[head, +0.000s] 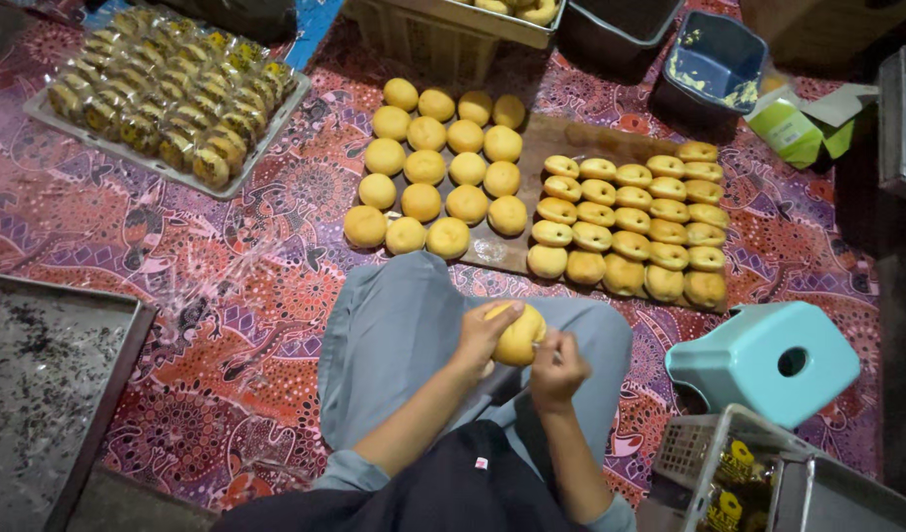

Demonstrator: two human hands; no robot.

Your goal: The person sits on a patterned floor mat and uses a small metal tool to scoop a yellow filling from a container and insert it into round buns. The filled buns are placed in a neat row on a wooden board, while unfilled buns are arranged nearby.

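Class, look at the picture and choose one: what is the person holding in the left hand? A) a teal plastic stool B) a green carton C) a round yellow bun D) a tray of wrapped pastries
C: the left hand cups a round yellow bun above the lap, while the right hand works at its side; the teal stool lies on the patterned mat, untouched.

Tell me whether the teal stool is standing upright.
No, the teal stool lies tipped on its side on the patterned mat, to the right of the person's knee.
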